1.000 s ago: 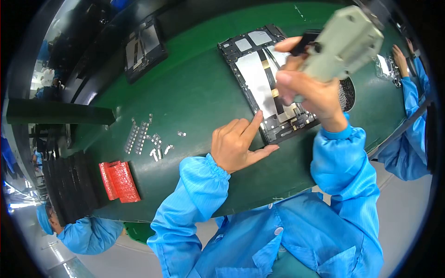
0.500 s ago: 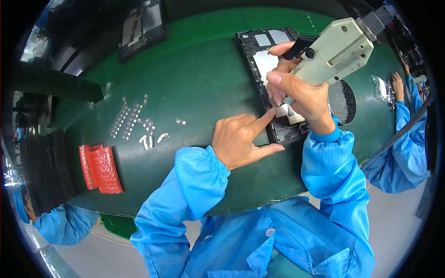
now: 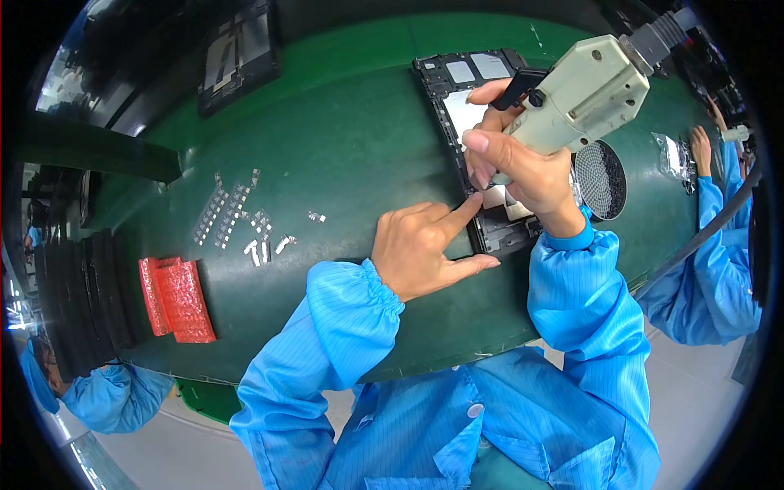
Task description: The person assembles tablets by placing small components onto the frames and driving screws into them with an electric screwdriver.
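A pale grey-green power tool [image 3: 584,94] with a black lever is gripped in my right hand [image 3: 523,167], tilted over a black device frame [image 3: 502,233] with silver panels. The tool's tip is hidden behind my fingers, near the frame's left edge. My left hand [image 3: 420,249] has its index finger and thumb spread; the index fingertip touches the frame's left edge and the thumb lies by its lower corner. Nothing is held in this hand. My right hand covers part of the frame.
Small metal parts [image 3: 224,214] lie on the green table [image 3: 343,147], with a red bubble-wrap packet [image 3: 177,300] and black stacked pieces [image 3: 82,294] further left. A round dish [image 3: 601,180] holds dark screws. Another device [image 3: 238,59] lies at the back. Co-workers' sleeves [image 3: 709,278] show at both sides.
Since the first frame, my right hand and the tool have moved down and left relative to the device frame, toward its left edge. The left hand's fingers remain at the frame's edge.
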{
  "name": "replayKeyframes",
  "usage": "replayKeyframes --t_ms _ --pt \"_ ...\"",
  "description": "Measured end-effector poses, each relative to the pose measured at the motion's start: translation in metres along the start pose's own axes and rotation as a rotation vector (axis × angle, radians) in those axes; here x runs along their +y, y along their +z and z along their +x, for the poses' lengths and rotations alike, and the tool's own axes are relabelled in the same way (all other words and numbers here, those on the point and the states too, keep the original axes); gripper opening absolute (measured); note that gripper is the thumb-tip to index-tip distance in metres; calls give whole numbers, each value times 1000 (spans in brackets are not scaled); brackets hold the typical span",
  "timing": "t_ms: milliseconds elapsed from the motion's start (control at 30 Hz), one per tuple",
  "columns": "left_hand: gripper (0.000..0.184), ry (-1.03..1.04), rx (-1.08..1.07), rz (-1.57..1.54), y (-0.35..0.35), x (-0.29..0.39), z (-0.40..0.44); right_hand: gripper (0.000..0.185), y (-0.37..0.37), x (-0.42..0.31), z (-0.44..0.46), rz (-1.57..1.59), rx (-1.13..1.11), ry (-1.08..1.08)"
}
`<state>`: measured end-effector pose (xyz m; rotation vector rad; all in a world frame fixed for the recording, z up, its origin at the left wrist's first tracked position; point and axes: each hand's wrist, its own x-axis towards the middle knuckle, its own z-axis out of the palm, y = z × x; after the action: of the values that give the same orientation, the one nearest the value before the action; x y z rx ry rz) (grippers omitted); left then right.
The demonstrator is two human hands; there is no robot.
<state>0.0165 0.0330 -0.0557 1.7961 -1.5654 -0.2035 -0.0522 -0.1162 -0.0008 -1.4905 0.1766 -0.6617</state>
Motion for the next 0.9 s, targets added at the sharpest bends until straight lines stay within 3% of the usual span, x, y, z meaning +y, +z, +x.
replayKeyframes --t_ms 600,700,833,900 --pt "62 34 15 70 0 2 -1 36 5 5 -6 -94 -52 -70" --pt "62 73 44 64 -2 3 -2 33 13 5 -8 21 124 -36" --pt "46 130 35 180 -23 19 -7 35 13 5 -7 32 58 -56" --pt "37 232 149 -57 -49 39 -10 33 11 8 -8 28 53 -29"
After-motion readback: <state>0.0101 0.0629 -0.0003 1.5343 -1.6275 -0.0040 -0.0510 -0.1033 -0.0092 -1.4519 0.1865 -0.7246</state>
